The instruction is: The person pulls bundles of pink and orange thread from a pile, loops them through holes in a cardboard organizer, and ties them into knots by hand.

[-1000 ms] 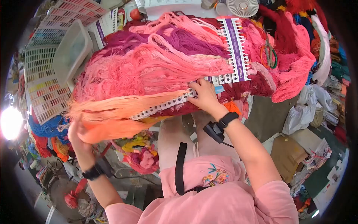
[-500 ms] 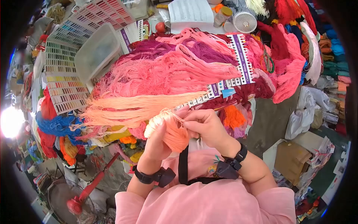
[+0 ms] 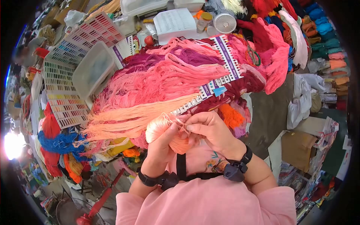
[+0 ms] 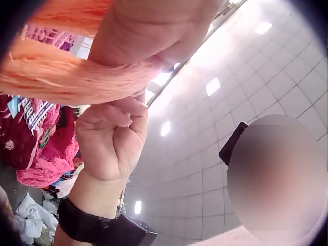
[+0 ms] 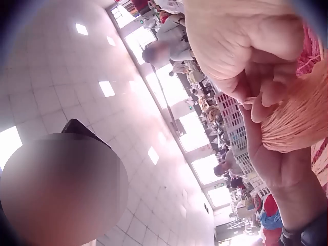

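A peach-orange skein is bunched in the left hand, whose fingers curl round it near the person's lap. Against its upper end, the right hand pinches thin strands between thumb and fingertips. In the left wrist view the skein runs into the left hand, with the right hand just below. The right wrist view has the skein beside the right hand. Just above the hands, a white holed card strip lies along pale orange threads on the pile.
Pink and purple threads cover the work surface, with another holed card at their right end. At left stand a clear plastic bin and a colour chart. Behind are printed sheets, a jar and a small white fan.
The left hand has come from the left end of the pile to the lap with the orange skein, now bunched up. The right hand has left the card strip and joined it, pinching strands.
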The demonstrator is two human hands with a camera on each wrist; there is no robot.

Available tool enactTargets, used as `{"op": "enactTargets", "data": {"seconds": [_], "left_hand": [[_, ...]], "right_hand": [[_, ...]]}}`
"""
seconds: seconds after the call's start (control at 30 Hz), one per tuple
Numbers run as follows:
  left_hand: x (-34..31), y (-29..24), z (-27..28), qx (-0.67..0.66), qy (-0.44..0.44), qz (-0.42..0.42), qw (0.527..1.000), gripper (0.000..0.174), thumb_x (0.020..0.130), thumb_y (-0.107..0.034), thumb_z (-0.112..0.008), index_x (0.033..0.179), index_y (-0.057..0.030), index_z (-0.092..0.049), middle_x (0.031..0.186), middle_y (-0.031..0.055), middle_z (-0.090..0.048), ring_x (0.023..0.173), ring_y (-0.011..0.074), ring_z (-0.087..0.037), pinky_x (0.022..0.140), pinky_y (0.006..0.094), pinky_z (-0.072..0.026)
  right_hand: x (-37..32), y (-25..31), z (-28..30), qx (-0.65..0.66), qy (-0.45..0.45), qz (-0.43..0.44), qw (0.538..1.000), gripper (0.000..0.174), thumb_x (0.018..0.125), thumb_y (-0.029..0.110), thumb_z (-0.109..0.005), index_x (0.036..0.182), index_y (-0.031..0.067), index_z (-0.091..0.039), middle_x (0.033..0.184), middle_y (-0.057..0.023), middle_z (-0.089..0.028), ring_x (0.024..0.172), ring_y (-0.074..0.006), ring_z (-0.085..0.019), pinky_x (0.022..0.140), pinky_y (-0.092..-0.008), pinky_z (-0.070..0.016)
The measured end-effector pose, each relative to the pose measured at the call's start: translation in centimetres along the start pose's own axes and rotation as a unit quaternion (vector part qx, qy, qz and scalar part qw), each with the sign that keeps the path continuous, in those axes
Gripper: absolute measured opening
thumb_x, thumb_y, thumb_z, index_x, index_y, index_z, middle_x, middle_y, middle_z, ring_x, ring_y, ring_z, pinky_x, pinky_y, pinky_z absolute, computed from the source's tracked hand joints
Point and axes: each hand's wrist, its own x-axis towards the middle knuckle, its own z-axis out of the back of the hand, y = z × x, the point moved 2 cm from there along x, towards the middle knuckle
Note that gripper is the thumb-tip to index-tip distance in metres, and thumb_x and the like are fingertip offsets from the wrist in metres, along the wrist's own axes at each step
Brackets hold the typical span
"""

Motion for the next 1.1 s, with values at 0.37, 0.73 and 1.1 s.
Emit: {"op": "enactTargets", "data": {"seconds": [0.37,0.73,1.1], "left_hand": [[-0.6,0.6,-0.7,0.019,-0.022,-0.001,1.000,0.027,0.083,-0.015,-0.046,0.103,0.0021,-0.048,0.109,0.0125,-0.047,0.095,0.0184,-0.050,0.080,0.0301,-0.0405],[-1.2,0.9,-1.5,0.041,0.001,-0.041,0.998,0.041,0.083,-0.030,-0.042,0.107,0.0032,-0.046,0.107,0.0119,-0.048,0.096,0.0198,-0.047,0.084,0.0337,-0.0373],[-1.4,1.1,-0.9,0.031,0.024,-0.060,0.997,0.047,0.083,-0.034,-0.040,0.112,0.0038,-0.042,0.107,0.0119,-0.048,0.098,0.0193,-0.046,0.085,0.0341,-0.0366]], "right_hand": [[-0.9,0.2,-0.8,-0.105,-0.012,0.056,0.993,0.017,0.079,0.009,-0.052,0.092,-0.0016,-0.058,0.067,-0.0014,-0.056,0.050,-0.0051,-0.047,0.045,-0.0165,-0.0375],[-2.0,1.4,-1.3,-0.086,-0.035,0.025,0.995,0.011,0.075,0.008,-0.056,0.080,-0.0008,-0.059,0.065,0.0010,-0.053,0.053,-0.0025,-0.044,0.045,-0.0173,-0.0327],[-1.6,0.4,0.5,0.025,0.009,0.023,0.999,0.009,0.076,0.006,-0.052,0.081,-0.0003,-0.057,0.060,0.0030,-0.049,0.050,-0.0013,-0.038,0.045,-0.0160,-0.0284]]}}
